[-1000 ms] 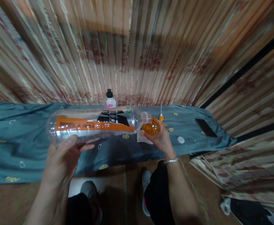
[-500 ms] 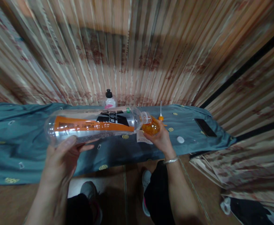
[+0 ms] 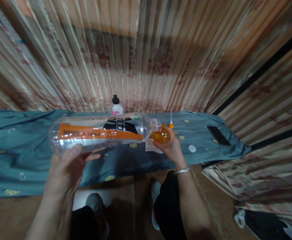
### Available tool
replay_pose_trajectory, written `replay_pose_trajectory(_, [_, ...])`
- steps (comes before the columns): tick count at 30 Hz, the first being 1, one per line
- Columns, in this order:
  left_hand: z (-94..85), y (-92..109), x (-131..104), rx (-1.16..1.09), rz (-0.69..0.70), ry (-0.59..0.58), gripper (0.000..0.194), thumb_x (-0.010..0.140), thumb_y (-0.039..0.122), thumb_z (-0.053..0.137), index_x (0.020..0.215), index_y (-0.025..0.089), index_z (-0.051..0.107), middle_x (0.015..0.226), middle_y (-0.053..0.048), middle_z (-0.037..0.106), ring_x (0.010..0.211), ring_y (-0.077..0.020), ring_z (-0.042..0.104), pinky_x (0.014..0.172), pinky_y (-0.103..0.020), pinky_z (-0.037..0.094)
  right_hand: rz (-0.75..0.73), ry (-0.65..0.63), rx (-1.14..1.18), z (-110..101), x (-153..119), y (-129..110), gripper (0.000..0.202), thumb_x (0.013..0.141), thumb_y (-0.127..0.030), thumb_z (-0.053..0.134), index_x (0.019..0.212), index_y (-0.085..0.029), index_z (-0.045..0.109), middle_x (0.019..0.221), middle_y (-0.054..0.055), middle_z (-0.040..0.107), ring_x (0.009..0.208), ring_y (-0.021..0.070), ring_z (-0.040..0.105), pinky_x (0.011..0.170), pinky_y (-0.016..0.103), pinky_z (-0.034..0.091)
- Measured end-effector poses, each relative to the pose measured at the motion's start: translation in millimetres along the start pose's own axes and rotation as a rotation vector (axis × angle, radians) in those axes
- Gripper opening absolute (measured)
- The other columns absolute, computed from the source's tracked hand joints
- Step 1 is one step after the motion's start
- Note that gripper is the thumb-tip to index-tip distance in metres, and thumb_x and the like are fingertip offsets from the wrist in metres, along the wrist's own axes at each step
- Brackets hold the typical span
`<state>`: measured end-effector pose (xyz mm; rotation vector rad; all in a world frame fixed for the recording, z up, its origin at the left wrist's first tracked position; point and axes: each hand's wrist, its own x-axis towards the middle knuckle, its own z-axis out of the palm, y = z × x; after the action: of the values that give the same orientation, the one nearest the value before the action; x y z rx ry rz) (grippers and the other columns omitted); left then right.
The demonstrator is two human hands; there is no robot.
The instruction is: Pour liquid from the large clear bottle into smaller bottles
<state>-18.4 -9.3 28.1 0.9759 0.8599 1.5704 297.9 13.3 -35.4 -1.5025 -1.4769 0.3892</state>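
Note:
My left hand (image 3: pixel 69 165) is closed around the base end of a large clear plastic bottle (image 3: pixel 98 131) with an orange and black label. The bottle lies nearly level in the air, its uncapped neck pointing right. My right hand (image 3: pixel 170 145) grips a small orange bottle (image 3: pixel 161 134) right at that neck. The two mouths overlap in view; whether they touch, and whether liquid passes, I cannot make out. Behind them an orange pump top (image 3: pixel 171 125) with a thin upright tube sits on the cloth. A white round cap (image 3: pixel 192 148) lies to the right of my right hand.
A teal patterned cloth (image 3: pixel 31 146) covers the long table. A white bottle with a black top (image 3: pixel 117 108) stands at the back, partly hidden. A dark phone (image 3: pixel 218 135) lies at the right, and a pale paper slip (image 3: pixel 151 146) near the middle. Curtains (image 3: pixel 136 60) hang behind.

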Motion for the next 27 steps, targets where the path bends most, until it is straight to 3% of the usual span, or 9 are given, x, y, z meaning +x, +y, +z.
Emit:
replay_pose_trajectory(17, [-1.3,-0.7,-0.4,-0.022,-0.018,0.024,0.091,0.06,0.033,0.096,0.143,0.029,0.058,0.092,-0.003,0.081,0.073,-0.0301,0.079,0.052,-0.031,0.066,0.004,-0.011,0.038,-1.1,-0.3,0.7,0.065,0.068,-0.04,0.082,0.126,-0.023,0.058,0.118,0.009,0.075,0.113,0.0301,0.071,0.098,0.046,0.058])
replay_pose_trajectory(27, [9.0,3.0,-2.2,0.001,-0.002,0.04,0.093,0.056,0.037,0.097,0.141,0.028,0.06,0.085,-0.003,0.081,0.067,-0.0282,0.078,0.049,-0.029,0.065,0.009,-0.001,0.025,-1.2,-0.4,-0.3,0.065,0.068,-0.04,0.082,0.126,-0.023,0.058,0.117,0.009,0.075,0.112,0.0306,0.072,0.097,0.046,0.058])
